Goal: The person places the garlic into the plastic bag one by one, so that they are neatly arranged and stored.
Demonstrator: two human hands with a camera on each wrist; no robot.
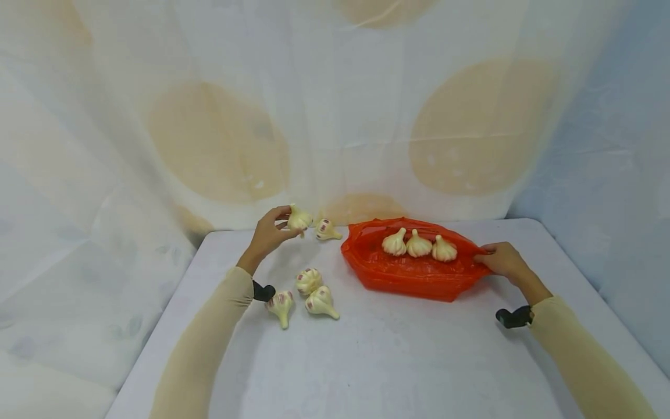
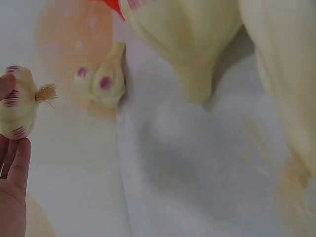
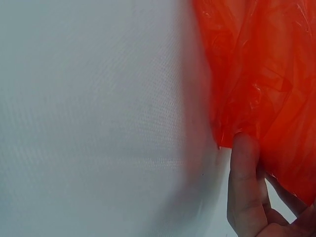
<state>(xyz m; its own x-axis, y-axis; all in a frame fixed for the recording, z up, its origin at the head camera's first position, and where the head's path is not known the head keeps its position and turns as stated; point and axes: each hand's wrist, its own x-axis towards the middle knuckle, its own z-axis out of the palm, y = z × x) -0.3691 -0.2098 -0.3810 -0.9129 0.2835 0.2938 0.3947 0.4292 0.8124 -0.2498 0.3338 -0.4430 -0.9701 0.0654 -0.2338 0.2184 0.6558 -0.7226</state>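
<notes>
Our left fingers (image 2: 19, 165) pinch a probably light garlic bulb (image 1: 300, 219), best held mid-body; our right fingers (image 3: 245, 182) grip the thin plastic bag (image 1: 408, 282) at three o'clock.

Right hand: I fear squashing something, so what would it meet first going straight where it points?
The right hand would meet the bag it pinches, then probably the nearest garlic; depth is unclear.

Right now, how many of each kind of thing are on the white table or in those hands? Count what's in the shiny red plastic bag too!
Round, cream-coloured garlic bulbs: 8
Shiny red plastic bag: 1
Total: 9
</notes>
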